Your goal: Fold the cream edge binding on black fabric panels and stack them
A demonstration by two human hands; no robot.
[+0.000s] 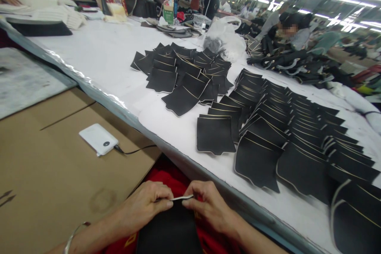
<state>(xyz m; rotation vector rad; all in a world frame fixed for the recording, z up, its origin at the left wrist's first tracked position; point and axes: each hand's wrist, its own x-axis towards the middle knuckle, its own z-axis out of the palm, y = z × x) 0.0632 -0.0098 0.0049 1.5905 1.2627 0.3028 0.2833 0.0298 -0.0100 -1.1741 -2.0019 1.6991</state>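
Note:
Between my two hands is a black leather panel [169, 230] with a pale edge along its top. My left hand [153, 198] pinches that edge between thumb and fingers. A short way to the right, my right hand [205, 200] pinches the same edge, and a strip of pale edge shows between the two thumbs. The panel hangs down over red cloth [166, 174] and runs out of view at the bottom. On the white table [160, 139] just beyond lie overlapping rows of similar black panels [260, 160] with light edges.
A looser heap of black panels [184, 95] lies farther back. Left of my hands, a white power bank [99, 139] with a black cable rests on a brown cardboard surface [59, 174]. A clear plastic bag [224, 35] and piled black pieces [291, 63] stand behind. Several people are in the background.

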